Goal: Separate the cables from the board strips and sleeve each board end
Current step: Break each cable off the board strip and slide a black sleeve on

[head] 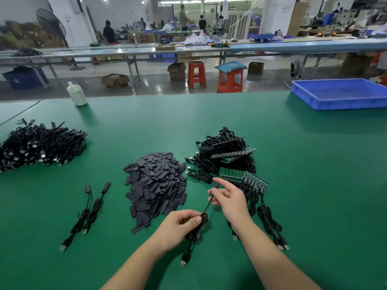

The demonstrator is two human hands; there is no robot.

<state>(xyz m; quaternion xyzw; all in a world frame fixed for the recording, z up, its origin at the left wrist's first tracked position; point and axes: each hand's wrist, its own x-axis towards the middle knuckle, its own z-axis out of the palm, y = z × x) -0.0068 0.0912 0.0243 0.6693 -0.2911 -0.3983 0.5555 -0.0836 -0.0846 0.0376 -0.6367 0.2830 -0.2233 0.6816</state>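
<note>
Together both hands (209,212) hold one cable (204,214) between them.

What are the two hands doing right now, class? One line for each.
Left hand: pinching the coiled black cable.
Right hand: pinching the sleeve at that cable's board end.

stools (196,74): 2 | tray (339,94): 1 | bottle (77,94): 1 | finished cables (88,212): 2

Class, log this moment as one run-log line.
left hand: holds coiled cable | right hand: pinches sleeve on board end | sleeve pile: between finished cables and board strips
</note>
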